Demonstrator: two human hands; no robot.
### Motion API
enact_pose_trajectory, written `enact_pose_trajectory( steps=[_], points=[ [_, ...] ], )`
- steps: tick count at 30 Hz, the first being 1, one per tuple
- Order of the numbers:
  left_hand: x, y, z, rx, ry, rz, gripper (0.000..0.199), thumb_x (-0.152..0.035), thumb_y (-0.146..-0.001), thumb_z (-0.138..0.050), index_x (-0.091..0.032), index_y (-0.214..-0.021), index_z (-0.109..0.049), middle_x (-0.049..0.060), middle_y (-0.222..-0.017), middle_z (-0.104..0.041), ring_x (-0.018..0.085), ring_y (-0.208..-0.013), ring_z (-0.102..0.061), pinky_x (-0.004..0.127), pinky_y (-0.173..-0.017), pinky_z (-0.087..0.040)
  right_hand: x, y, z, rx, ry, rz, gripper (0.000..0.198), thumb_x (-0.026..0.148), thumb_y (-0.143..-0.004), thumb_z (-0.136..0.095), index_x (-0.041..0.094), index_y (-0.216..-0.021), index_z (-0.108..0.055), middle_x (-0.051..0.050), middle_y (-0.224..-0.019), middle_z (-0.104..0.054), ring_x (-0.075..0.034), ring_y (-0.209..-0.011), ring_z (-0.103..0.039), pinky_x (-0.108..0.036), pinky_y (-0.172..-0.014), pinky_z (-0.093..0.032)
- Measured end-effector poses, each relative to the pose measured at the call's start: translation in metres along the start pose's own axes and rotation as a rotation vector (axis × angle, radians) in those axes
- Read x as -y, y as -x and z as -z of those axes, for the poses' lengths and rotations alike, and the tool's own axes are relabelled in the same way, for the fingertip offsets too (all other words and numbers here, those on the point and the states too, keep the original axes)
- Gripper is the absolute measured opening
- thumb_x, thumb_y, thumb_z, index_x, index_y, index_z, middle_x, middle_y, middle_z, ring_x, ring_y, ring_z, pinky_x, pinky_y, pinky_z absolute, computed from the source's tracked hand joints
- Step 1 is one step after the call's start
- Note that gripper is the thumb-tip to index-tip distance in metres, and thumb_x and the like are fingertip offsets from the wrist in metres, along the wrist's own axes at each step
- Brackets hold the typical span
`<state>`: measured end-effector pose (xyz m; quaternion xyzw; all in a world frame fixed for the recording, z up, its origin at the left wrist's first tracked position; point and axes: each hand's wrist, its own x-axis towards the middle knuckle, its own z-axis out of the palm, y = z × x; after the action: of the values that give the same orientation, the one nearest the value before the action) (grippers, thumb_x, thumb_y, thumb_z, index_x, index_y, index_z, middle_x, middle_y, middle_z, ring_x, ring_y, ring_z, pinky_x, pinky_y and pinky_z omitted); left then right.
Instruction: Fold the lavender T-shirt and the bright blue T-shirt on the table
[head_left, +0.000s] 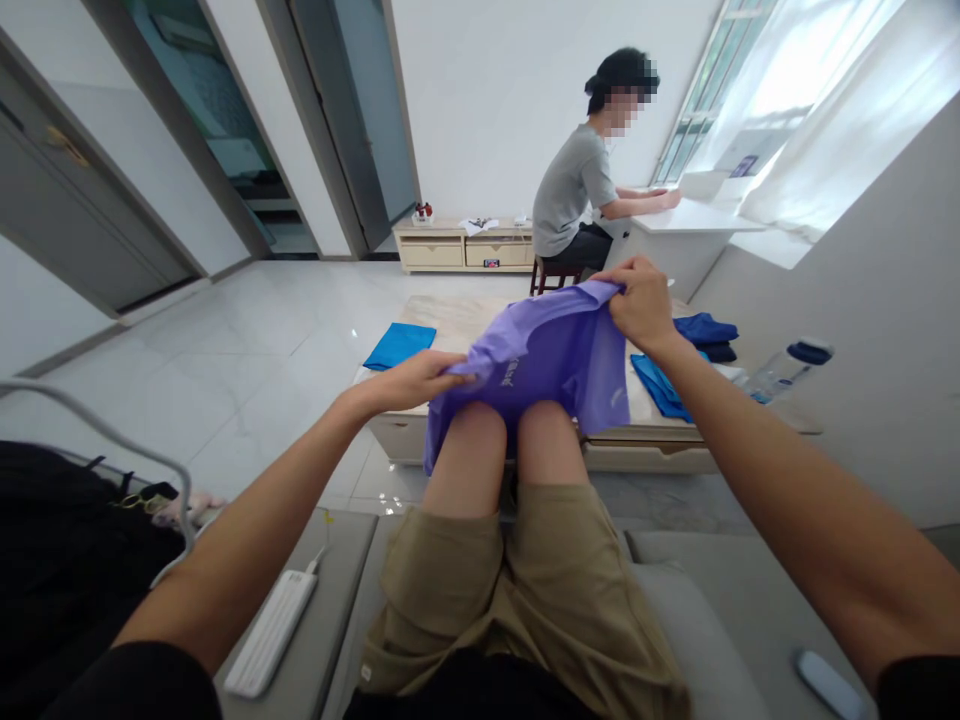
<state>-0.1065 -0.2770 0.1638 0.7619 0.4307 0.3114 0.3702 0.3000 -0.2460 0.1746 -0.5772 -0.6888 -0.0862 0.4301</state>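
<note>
Purple bag: hangs at the near side of the table, just past the wearer's knees, which hide part of it; can't tell if they touch. Left hand: fingers closed on the rim's left end. Right hand: fingers gripping the rim's right corner. The wide 2-hand hold likely keeps the rim stretched.

Table has a pale, marble-look top, drawers below. Left end: 1 folded blue piece, flat, probably parked clear of the hands. Right end: bright blue fabric, dark blue stack, clear bottle.

Beyond the table: low cabinet at the wall; 1 person seated at a white desk. Wearer's side of the table: grey sofa, white power strip on it. Floor left of the table is glossy tile.
</note>
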Motion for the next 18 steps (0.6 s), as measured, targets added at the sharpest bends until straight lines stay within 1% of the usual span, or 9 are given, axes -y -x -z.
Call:
enact_pose_trajectory(
  steps=[2, 3, 5, 7, 9, 11, 13, 16, 18],
  points=[
    [-0.014, -0.007, -0.013, 0.130, 0.112, -0.043, 0.023, -0.039, -0.075, -0.094, -0.024, -0.089, -0.085, 0.008, -0.094, -0.083, 0.032, -0.106, -0.077, 0.034, -0.096, -0.058, 0.013, -0.014, -0.010, -0.035, -0.156, -0.012, 0.030, 0.032, -0.096, -0.064, 0.018, -0.110, -0.087, -0.013, -0.108, -0.081, -0.035, -0.111, -0.074, -0.049, -0.102, -0.058],
    [-0.020, -0.016, -0.019, 0.139, 0.132, -0.076, 0.026, -0.039, -0.076, -0.094, -0.023, -0.094, -0.086, 0.010, -0.102, -0.084, 0.032, -0.110, -0.077, 0.035, -0.100, -0.058, 0.021, -0.018, -0.016, -0.034, -0.249, -0.014, 0.029, 0.035, -0.096, -0.066, 0.018, -0.109, -0.086, -0.013, -0.107, -0.082, -0.034, -0.110, -0.075, -0.049, -0.101, -0.059],
    [-0.027, -0.042, -0.028, 0.072, 0.129, -0.147, 0.035, -0.041, -0.084, -0.090, -0.021, -0.111, -0.084, 0.014, -0.123, -0.082, 0.032, -0.120, -0.075, 0.040, -0.109, -0.056, 0.042, -0.025, -0.029, -0.008, -0.436, -0.017, 0.028, 0.041, -0.097, -0.071, 0.019, -0.108, -0.084, -0.011, -0.107, -0.082, -0.032, -0.109, -0.076, -0.046, -0.098, -0.062],
    [-0.032, -0.073, -0.034, -0.018, 0.151, -0.209, 0.050, -0.042, -0.087, -0.089, -0.020, -0.130, -0.078, 0.016, -0.141, -0.076, 0.032, -0.131, -0.071, 0.043, -0.115, -0.054, 0.065, -0.031, -0.042, 0.033, -0.605, -0.020, 0.028, 0.045, -0.097, -0.076, 0.021, -0.111, -0.081, -0.008, -0.108, -0.083, -0.029, -0.110, -0.077, -0.044, -0.096, -0.064],
    [-0.034, -0.101, -0.042, -0.058, 0.214, -0.253, 0.064, -0.044, -0.084, -0.093, -0.021, -0.140, -0.072, 0.015, -0.145, -0.074, 0.033, -0.137, -0.068, 0.044, -0.117, -0.053, 0.084, -0.038, -0.053, 0.081, -0.743, -0.023, 0.031, 0.049, -0.098, -0.078, 0.024, -0.116, -0.078, -0.005, -0.110, -0.082, -0.026, -0.111, -0.077, -0.044, -0.097, -0.065],
    [-0.032, -0.118, -0.051, -0.047, 0.277, -0.258, 0.064, -0.048, -0.083, -0.096, -0.020, -0.135, -0.073, 0.014, -0.134, -0.078, 0.033, -0.132, -0.071, 0.045, -0.115, -0.054, 0.092, -0.043, -0.063, 0.119, -0.817, -0.026, 0.034, 0.051, -0.098, -0.080, 0.026, -0.120, -0.075, -0.004, -0.114, -0.081, -0.025, -0.115, -0.075, -0.045, -0.101, -0.064],
    [-0.023, -0.125, -0.059, -0.042, 0.259, -0.224, 0.049, -0.049, -0.087, -0.092, -0.016, -0.120, -0.078, 0.014, -0.118, -0.082, 0.034, -0.119, -0.074, 0.045, -0.109, -0.056, 0.088, -0.042, -0.074, 0.150, -0.802, -0.061, 0.035, 0.050, -0.097, -0.081, 0.028, -0.123, -0.073, -0.005, -0.119, -0.080, -0.027, -0.121, -0.072, -0.046, -0.105, -0.063],
    [-0.001, -0.121, -0.061, -0.124, 0.002, -0.153, 0.021, -0.038, -0.093, -0.081, -0.017, -0.093, -0.080, 0.014, -0.103, -0.083, 0.037, -0.112, -0.075, 0.044, -0.101, -0.056, 0.071, -0.019, -0.090, 0.227, -0.690, -0.256, 0.030, 0.045, -0.099, -0.076, 0.028, -0.122, -0.071, -0.008, -0.125, -0.079, -0.028, -0.129, -0.066, -0.044, -0.109, -0.059],
    [0.013, -0.114, -0.054, -0.201, -0.193, -0.111, 0.010, -0.027, -0.091, -0.076, -0.020, -0.086, -0.080, 0.013, -0.103, -0.084, 0.039, -0.115, -0.074, 0.043, -0.099, -0.055, 0.064, 0.010, -0.101, 0.338, -0.660, -0.403, 0.028, 0.048, -0.105, -0.064, 0.024, -0.119, -0.070, -0.011, -0.121, -0.080, -0.029, -0.123, -0.068, -0.044, -0.105, -0.060]
  ],
)
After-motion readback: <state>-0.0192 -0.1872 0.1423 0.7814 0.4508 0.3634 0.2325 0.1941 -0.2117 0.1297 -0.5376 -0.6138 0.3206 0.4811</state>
